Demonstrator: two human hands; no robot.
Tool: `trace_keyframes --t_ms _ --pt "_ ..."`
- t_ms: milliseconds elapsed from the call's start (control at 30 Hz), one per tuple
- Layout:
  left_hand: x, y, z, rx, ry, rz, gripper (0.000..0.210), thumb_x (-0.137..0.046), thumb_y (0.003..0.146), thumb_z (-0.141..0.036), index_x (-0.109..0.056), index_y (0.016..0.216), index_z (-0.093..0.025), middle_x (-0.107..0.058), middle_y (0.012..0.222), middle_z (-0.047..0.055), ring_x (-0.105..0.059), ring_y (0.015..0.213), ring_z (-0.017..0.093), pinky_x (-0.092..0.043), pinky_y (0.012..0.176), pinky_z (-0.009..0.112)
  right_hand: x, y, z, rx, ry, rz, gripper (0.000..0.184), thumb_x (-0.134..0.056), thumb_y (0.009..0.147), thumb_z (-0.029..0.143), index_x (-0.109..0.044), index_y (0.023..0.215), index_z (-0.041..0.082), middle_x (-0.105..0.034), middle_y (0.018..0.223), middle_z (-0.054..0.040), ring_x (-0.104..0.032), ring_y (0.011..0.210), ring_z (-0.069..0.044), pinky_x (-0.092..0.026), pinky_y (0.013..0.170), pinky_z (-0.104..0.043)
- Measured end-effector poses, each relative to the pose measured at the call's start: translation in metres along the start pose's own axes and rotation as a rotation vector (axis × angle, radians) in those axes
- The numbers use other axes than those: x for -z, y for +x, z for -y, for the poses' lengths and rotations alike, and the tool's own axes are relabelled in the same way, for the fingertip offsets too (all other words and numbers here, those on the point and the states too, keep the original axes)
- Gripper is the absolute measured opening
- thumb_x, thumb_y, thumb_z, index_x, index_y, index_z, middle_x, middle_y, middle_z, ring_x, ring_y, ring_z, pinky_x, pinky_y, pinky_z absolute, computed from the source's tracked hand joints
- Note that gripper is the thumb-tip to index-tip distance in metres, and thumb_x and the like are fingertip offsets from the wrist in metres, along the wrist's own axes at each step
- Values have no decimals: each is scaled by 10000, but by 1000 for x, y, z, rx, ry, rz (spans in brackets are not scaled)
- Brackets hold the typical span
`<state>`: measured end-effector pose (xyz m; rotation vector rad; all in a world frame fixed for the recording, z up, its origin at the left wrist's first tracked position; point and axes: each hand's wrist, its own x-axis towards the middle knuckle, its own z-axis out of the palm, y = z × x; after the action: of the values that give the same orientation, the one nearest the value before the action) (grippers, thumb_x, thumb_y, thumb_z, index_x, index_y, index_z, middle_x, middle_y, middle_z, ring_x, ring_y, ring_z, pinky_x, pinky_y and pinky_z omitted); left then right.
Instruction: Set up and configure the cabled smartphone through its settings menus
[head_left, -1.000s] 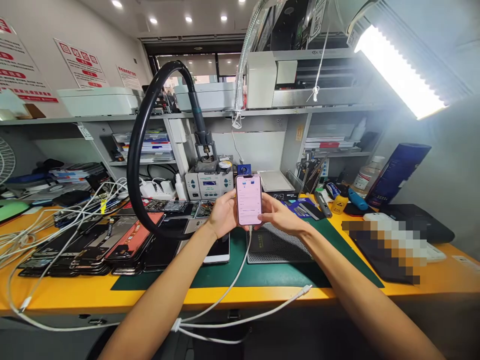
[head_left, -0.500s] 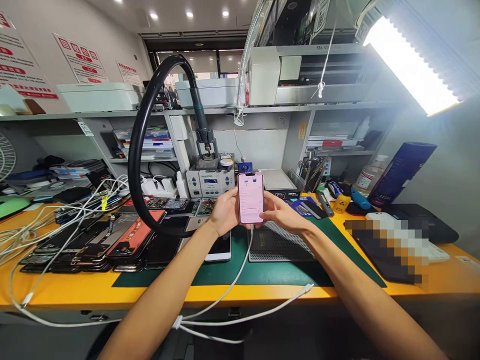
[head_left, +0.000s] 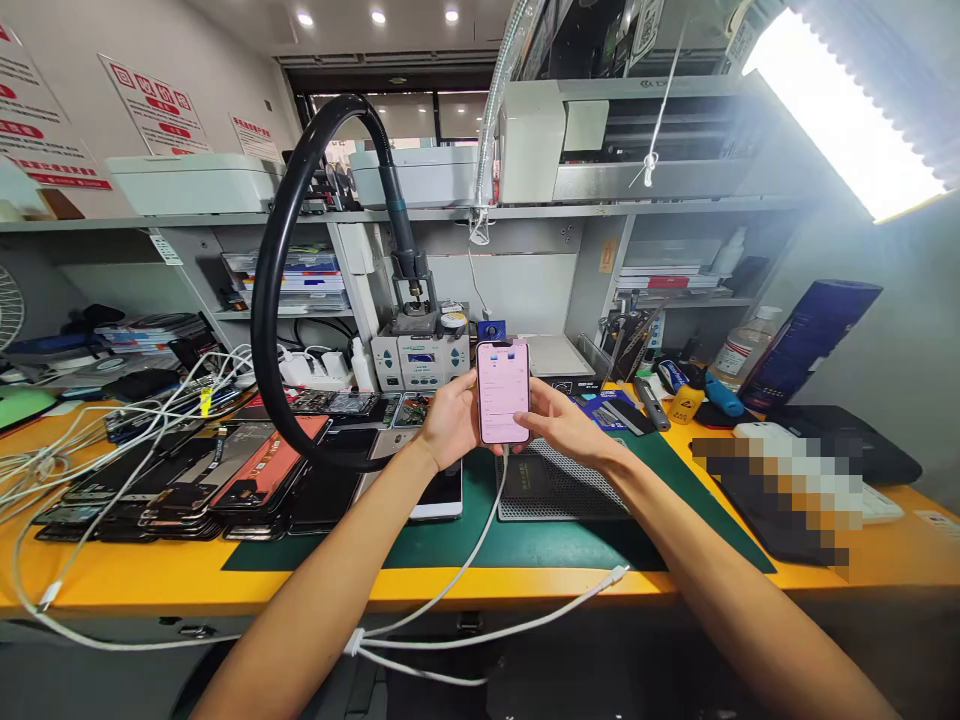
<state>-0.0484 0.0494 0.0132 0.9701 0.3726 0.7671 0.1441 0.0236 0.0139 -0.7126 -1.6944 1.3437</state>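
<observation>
From my remote seat I see the phone (head_left: 503, 392) held above the worktop (head_left: 540, 584), back from the middle of its front edge, tilted screen-up, presumably for easy reading. My left hand (head_left: 451, 425) has its fingers curled around the left side, seemingly as the main support. My right hand (head_left: 559, 420) is part-closed at the right side, thumb over the lower screen. The white cable (head_left: 480, 540) hangs slack from the phone's bottom, which likely leaves room to lift.
</observation>
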Motion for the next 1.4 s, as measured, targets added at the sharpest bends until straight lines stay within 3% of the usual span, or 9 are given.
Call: trace_keyframes --t_ms 233,400,633,800,1033,1233,1400 --pt "-4 0 0 3 -2 -61 629 -302 1001 -517 -605 1352 -92 -706 1118 220 -706 776 329 -550 522 403 -16 5 -20 46 -73 -243 412 -684 804 202 -484 1164 223 -654 1010 -49 -665 723 -194 -549 513 -298" --pt "-8 0 1 -11 -10 -75 604 -307 1004 -500 -577 1388 -121 -707 1121 194 -695 727 303 -539 502 397 -28 6 -25 92 -103 -344 501 -722 774 227 -449 1193 240 -613 1058 -53 -622 676 -163 -530 484 -284" --pt "-12 -3 2 12 -4 -90 595 -304 1002 -500 -582 1374 -129 -712 1094 189 -687 720 298 -530 489 386 -27 8 -32 132 -220 -426 545 -764 746 262 -467 1201 225 -546 1184 -81 -608 954 -225 -585 681 -345" --pt "-12 -3 1 14 -11 -95 587 -311 1004 -499 -599 1350 -123 -714 1082 190 -686 727 299 -532 501 388 -27 7 -32 104 -195 -412 519 -760 758 256 -463 1183 232 -546 1154 -65 -612 917 -207 -578 664 -328" --pt "-8 -2 0 15 -52 -78 588 -322 1002 -501 -614 1322 -103 -713 1061 199 -690 717 293 -545 520 398 -20 5 -18 9 -71 -241 455 -722 803 241 -441 1161 246 -641 913 -6 -629 608 -154 -512 487 -277" --pt "-5 0 0 46 -65 3 636 -305 996 -537 -609 1327 -87 -707 1070 230 -713 771 346 -556 545 426 -6 -3 6 -36 24 -36 424 -670 827 205 -505 1218 208 -683 1039 -56 -683 755 -193 -574 613 -329" --pt "-7 1 1 49 -71 24 640 -283 998 -524 -595 1333 -78 -717 1042 235 -715 757 359 -551 522 421 -2 -4 7 -47 38 -38 460 -665 805 164 -521 1241 197 -686 1079 -67 -684 821 -206 -584 623 -326"
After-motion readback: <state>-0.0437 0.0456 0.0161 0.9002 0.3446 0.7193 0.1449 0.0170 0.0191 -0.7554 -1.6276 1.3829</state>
